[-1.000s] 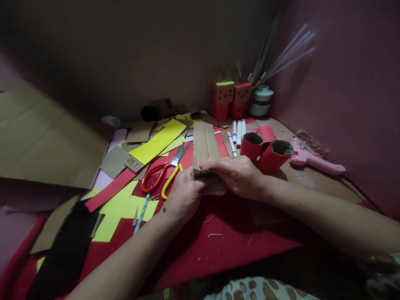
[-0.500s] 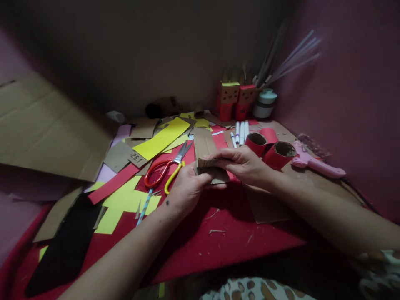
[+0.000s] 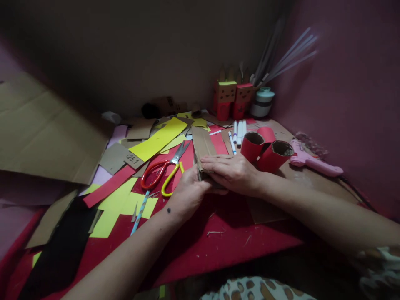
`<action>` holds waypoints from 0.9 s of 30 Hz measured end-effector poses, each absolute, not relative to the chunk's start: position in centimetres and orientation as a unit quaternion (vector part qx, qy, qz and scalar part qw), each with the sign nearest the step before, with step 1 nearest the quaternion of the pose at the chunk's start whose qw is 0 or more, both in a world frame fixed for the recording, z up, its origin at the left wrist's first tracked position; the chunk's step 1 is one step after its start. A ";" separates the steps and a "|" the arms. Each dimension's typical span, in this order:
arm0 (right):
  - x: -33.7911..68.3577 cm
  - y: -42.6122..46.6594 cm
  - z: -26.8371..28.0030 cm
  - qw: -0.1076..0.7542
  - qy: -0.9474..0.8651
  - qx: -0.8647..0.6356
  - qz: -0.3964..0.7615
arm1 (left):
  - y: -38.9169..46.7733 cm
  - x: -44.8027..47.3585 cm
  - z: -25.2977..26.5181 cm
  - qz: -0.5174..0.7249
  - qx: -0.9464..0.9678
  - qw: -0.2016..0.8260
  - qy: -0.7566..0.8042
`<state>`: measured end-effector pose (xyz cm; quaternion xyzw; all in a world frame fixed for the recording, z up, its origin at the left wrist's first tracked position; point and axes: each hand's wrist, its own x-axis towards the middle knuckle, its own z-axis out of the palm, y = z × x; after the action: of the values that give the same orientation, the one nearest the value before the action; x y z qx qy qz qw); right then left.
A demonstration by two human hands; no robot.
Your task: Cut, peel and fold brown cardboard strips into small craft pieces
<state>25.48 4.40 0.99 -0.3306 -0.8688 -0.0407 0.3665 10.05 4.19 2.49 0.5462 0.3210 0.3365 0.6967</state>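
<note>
A brown folded cardboard piece (image 3: 203, 143) lies between my two hands over the red tabletop. My left hand (image 3: 189, 191) is closed round its near left side, with some fingers underneath. Pressed flat along its top near end is my right hand (image 3: 234, 171), fingers together and stretched over the cardboard. The fold and whatever sits inside it are mostly hidden by the hands. Just left of my left hand lie scissors (image 3: 170, 166) with one red and one yellow handle, blades apart. Right of my right hand stand red-covered cardboard tubes (image 3: 251, 146).
Yellow paper (image 3: 158, 139), red strips and cardboard scraps cover the left side, near a black piece (image 3: 62, 246). Several markers (image 3: 239, 132) lie behind the hands. A pink glue gun (image 3: 315, 160) rests at right. Two box figures (image 3: 226, 100) and a lidded jar (image 3: 262, 102) stand at the back.
The raised near flap of the cardboard has come down. My right hand has gone from pinching its edge to lying flat on top, and the view has shifted slightly.
</note>
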 end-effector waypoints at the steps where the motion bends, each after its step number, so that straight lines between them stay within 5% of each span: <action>1: 25.5 4.4 1.0 0.363 -0.863 -0.349 -0.041 | 4.2 10.1 2.4 0.332 0.540 0.703 0.322; 7: 25.7 4.9 1.2 0.367 -0.842 -0.395 0.005 | 4.2 10.0 1.8 0.338 0.498 0.735 0.312; 15: 25.8 4.6 1.1 0.482 -0.771 -0.396 0.128 | 4.9 9.3 1.9 0.382 0.459 0.754 0.275; 23: 24.8 4.3 0.1 0.514 -0.549 -0.502 0.427 | 5.6 9.2 1.5 0.348 0.495 0.732 0.313; 25: 24.5 4.3 -0.2 0.504 -0.520 -0.487 0.488 | 5.8 9.0 1.3 0.340 0.527 0.691 0.359; 27: 24.4 4.3 -0.3 0.512 -0.503 -0.479 0.505 | 6.2 8.6 1.1 0.382 0.619 0.541 0.423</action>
<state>24.38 4.31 -0.31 -0.4792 -0.5031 0.5054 0.5117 8.55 6.19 1.13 0.6186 0.4231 0.3820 0.5407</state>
